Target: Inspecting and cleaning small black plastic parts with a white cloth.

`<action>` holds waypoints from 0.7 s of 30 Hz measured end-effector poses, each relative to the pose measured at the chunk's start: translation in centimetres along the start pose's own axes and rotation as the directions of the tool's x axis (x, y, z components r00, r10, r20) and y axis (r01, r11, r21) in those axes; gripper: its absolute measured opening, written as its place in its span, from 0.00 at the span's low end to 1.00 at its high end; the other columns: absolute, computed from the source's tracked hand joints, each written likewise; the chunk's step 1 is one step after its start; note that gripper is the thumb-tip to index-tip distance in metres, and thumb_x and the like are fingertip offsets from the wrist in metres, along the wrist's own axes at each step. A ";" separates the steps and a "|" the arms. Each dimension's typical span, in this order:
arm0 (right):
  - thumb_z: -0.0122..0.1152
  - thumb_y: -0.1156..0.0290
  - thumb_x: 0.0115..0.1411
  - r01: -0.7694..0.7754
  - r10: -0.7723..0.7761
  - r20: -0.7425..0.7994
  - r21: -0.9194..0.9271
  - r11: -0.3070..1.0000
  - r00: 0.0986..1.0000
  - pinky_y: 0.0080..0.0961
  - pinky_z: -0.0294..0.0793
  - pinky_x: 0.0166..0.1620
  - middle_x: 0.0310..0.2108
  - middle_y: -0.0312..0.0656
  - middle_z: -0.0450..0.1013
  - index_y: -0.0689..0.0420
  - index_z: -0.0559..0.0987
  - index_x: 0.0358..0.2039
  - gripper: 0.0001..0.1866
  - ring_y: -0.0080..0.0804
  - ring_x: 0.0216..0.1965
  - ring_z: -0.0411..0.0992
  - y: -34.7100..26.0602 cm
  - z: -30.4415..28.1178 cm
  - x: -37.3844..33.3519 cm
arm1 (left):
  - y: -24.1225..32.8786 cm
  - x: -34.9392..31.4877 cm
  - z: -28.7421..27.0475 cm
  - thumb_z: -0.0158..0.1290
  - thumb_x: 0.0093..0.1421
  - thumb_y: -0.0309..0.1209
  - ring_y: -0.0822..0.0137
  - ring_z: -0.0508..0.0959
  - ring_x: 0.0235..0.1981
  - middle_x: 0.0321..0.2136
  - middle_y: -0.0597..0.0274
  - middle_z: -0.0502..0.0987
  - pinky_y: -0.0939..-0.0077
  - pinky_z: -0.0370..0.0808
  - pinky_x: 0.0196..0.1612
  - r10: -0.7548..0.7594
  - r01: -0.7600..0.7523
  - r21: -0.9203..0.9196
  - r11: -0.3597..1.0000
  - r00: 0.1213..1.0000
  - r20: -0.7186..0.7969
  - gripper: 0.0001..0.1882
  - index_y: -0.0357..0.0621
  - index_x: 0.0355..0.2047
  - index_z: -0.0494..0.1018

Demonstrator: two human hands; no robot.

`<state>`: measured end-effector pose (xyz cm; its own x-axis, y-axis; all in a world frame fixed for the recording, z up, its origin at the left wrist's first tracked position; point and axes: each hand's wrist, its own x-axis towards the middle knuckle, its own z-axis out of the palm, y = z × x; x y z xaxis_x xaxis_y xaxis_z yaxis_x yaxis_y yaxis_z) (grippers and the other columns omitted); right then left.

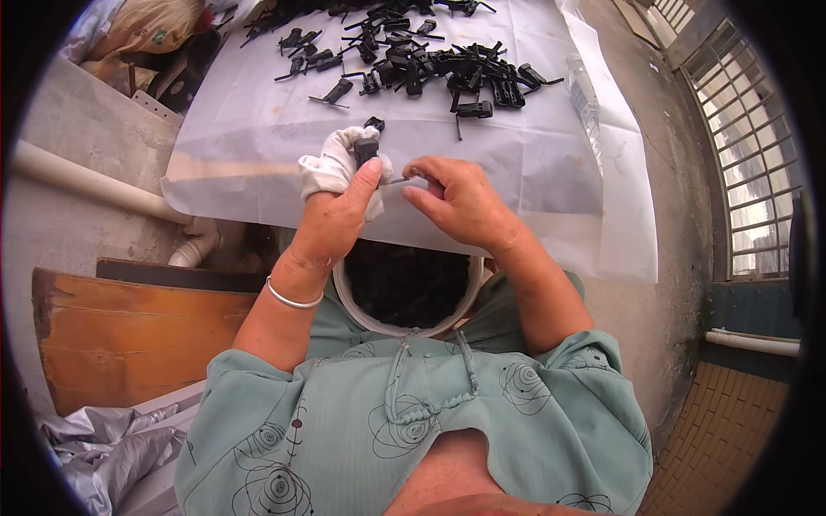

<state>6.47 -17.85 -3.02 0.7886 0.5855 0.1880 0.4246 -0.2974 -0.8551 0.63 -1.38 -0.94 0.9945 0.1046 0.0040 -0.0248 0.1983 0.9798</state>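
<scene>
Just beyond the near edge of the white-covered table, my left hand [337,211] grips a small black plastic part [366,151], thumb pressed along it. White glove fabric [323,170] wraps the fingers of that hand, while the thumb is bare. My bare right hand [460,199] is closed in a pinch close beside it. A thin rod-like piece [397,181] sticks out from its fingertips toward the black part; its kind cannot be told. Below my hands, between my knees, stands a white-rimmed bucket [342,297] with dark contents.
Several similar black parts [413,73] lie heaped across the table's far side. A clear plastic bottle [583,96] rests near the right edge of the white sheet [258,142]. At left are a pipe [95,182] and a wooden board [142,331]; a barred window [748,155] is at right.
</scene>
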 end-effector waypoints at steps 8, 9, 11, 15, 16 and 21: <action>0.61 0.75 0.53 0.126 -0.100 -0.101 0.295 0.947 0.990 0.13 0.60 0.24 0.17 0.30 0.65 0.61 0.76 0.26 0.04 0.14 0.21 0.60 0.3 0.0 -0.1 | 0.2 -0.3 0.6 0.39 0.62 0.27 0.82 0.62 0.19 0.27 0.68 0.68 0.89 0.61 0.21 0.062 -0.105 0.338 0.935 0.989 0.136 0.16 0.41 0.51 0.59; 0.61 0.75 0.53 0.123 -0.097 -0.101 0.297 0.947 0.990 0.13 0.60 0.24 0.17 0.30 0.65 0.61 0.76 0.26 0.04 0.14 0.21 0.60 0.2 0.2 0.0 | 0.4 -0.6 0.8 0.39 0.61 0.26 0.83 0.61 0.20 0.27 0.69 0.68 0.89 0.61 0.22 0.028 -0.088 0.311 0.946 0.981 0.192 0.16 0.40 0.50 0.59; 0.60 0.73 0.54 0.029 -0.012 -0.041 0.454 0.891 0.999 0.13 0.60 0.25 0.18 0.28 0.64 0.60 0.74 0.23 0.06 0.12 0.22 0.59 0.0 0.4 0.1 | -0.2 -0.5 0.5 0.40 0.59 0.25 0.83 0.60 0.22 0.28 0.69 0.66 0.89 0.61 0.24 0.085 -0.177 0.340 0.924 0.960 0.268 0.15 0.39 0.47 0.61; 0.56 0.70 0.57 0.065 -0.058 -0.029 0.349 0.935 0.998 0.14 0.60 0.25 0.17 0.30 0.63 0.61 0.72 0.22 0.10 0.14 0.22 0.59 -0.2 0.1 0.2 | 0.3 -0.5 0.5 0.40 0.58 0.24 0.83 0.61 0.22 0.28 0.69 0.66 0.90 0.61 0.25 0.047 -0.111 0.274 0.955 0.972 0.229 0.13 0.39 0.44 0.63; 0.53 0.69 0.59 0.120 -0.111 -0.044 0.312 0.943 0.993 0.16 0.61 0.25 0.16 0.31 0.63 0.62 0.72 0.22 0.11 0.16 0.21 0.58 -0.2 0.2 0.1 | 0.5 -0.4 0.7 0.41 0.58 0.24 0.82 0.62 0.23 0.28 0.68 0.67 0.88 0.62 0.27 0.034 -0.097 0.295 0.951 0.977 0.211 0.12 0.38 0.43 0.63; 0.48 0.68 0.61 0.176 -0.176 -0.016 0.207 0.962 0.984 0.20 0.62 0.25 0.16 0.35 0.62 0.63 0.71 0.23 0.14 0.20 0.21 0.58 -0.1 1.4 0.3 | -0.6 -0.1 0.9 0.40 0.55 0.22 0.72 0.68 0.27 0.28 0.60 0.69 0.79 0.67 0.32 0.261 -0.347 0.513 0.785 0.937 0.234 0.12 0.36 0.41 0.63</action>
<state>6.08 -16.61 -3.57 0.7087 0.6162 0.3434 0.4549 -0.0271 -0.8901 0.62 -2.41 -1.39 0.9488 -0.0778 0.3063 -0.3122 -0.3809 0.8703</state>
